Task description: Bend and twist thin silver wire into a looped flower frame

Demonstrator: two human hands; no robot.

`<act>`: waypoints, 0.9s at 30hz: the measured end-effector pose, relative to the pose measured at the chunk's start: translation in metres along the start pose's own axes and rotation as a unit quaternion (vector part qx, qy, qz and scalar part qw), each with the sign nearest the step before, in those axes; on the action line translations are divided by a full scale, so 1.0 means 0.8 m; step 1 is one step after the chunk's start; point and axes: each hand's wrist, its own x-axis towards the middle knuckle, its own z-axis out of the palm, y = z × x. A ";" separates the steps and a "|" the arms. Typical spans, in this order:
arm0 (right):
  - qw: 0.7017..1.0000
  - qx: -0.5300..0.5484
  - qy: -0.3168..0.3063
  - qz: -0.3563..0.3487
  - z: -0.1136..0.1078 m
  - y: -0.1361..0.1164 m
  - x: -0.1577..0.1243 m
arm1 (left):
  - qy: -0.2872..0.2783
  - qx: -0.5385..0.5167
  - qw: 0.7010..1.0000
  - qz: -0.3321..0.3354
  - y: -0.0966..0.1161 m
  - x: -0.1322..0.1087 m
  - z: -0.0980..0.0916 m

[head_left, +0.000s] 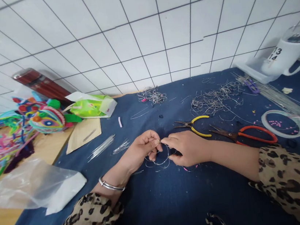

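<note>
Left to right: my left hand (140,148) and right hand (189,148) meet fingertip to fingertip, both pinched shut on a wire loop (159,160) that hangs just beneath them over the blue cloth (162,206). Risk, as I judge it: the thin, springy, slick wire may slip the pinch, uncoil or prick a fingertip. Just right of my fingers lie yellow-handled pliers (200,125), smooth and curved.

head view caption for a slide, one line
Left hand and right hand pinch a thin wire loop over blue cloth, pliers nearby.

The wire loop (158,162) vanishes between the fingers (151,142); the mug (283,56) is cropped.
</note>
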 end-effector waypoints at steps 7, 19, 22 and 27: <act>1.000 -0.002 0.003 -0.004 0.001 0.000 0.000 | -0.002 0.019 1.000 0.005 0.004 -0.001 0.004; 0.999 0.026 0.018 0.023 0.001 0.002 0.001 | 0.018 -0.104 0.994 0.012 0.004 -0.002 0.003; 0.998 0.029 0.042 0.038 0.001 0.003 0.001 | 0.024 -0.177 0.984 0.025 0.003 -0.002 0.006; 0.997 0.011 0.064 0.043 0.003 0.004 0.000 | 0.026 -0.248 0.968 0.023 0.000 -0.003 0.015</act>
